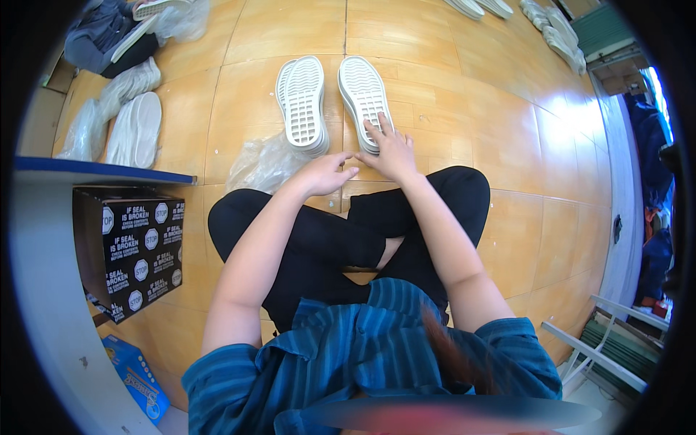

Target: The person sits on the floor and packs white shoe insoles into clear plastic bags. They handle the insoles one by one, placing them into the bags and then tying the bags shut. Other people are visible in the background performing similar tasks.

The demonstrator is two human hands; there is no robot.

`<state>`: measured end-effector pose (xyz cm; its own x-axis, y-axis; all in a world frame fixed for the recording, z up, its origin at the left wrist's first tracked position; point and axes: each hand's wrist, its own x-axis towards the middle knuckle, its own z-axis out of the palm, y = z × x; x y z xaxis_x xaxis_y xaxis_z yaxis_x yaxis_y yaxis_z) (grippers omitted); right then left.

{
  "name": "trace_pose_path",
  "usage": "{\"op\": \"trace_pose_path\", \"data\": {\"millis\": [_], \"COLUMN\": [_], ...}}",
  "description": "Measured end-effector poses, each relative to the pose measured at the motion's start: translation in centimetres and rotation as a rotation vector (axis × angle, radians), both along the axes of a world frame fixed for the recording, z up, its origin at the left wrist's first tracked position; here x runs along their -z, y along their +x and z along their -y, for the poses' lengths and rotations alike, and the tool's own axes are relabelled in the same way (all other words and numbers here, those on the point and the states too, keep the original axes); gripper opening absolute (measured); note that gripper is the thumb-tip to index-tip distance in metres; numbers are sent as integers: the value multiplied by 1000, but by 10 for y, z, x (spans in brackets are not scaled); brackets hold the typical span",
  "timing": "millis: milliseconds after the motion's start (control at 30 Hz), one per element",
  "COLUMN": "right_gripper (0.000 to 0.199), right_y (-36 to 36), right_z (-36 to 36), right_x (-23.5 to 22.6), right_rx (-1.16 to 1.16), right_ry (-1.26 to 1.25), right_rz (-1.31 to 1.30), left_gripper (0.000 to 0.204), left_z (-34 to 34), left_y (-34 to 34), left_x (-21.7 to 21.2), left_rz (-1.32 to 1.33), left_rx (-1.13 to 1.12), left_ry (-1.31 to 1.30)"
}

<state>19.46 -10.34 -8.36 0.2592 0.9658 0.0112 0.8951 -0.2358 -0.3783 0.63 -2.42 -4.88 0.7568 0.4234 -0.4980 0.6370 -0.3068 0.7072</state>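
- Right hand (391, 154) is spread wide, its fingers laid over the near end of the right-hand stack of white soles (362, 87); how firmly the top sole is pressed cannot be told.
- Left hand (328, 175) is held with thumb and fingers parted, just beside the near end of the left-hand stack of white soles (303, 105); whether that stack is touched cannot be made out.
- Between the right thumb and the left fingertips, contact cannot be judged.
- Both stacks are set on the tiled floor (428, 80) beyond the crossed legs (312, 225); lower soles are mostly covered by the top ones, so they cannot be counted.
- Clear plastic (261, 163) is crumpled beside the left-hand stack, its near edge partly hidden by a knee.
- Another person (98, 36) is cut off at upper left, with white soles near; the hands are hard to make out.
- More soles (467, 7) are cropped by the top edge.
- Beneath a blue-edged table (109, 168), a dark patterned carton (145, 254) is partly covered.
- Along the bottom, part of the view is obscured by a blurred patch.
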Motion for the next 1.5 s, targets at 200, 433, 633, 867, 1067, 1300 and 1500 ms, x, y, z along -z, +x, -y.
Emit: {"op": "trace_pose_path", "data": {"millis": [200, 433, 633, 867, 1067, 1300, 1500], "right_gripper": [64, 85, 87, 69, 82, 84, 79], "right_y": [74, 94, 70, 68, 55, 36, 26], "right_z": [-21, -52, -65, -33, 38, 65, 73], "right_x": [3, 46, 67, 13, -32, -52, -49], "right_rx": [172, 646, 456, 504, -60, 101, 91], "right_ry": [145, -169, -94, 271, 354, 371, 339], "right_rz": [-750, -1302, -1458, -1354, -1052, -1463, -1344], "left_gripper": [73, 83, 52, 49, 68, 59, 58], "left_z": [-13, -53, -43, -22, 4, 11, 22], "left_y": [18, 104, 126, 68, 65, 61, 47], "left_x": [12, 32, 86, 80, 50, 47, 53], "left_rz": [123, 140, 637, 886, 1049, 786, 920], "left_rx": [-348, -988, -1058, -917, -861, -705, -619], "left_ry": [-142, -455, -915, -1211, -1259, -1170, -1277]}}
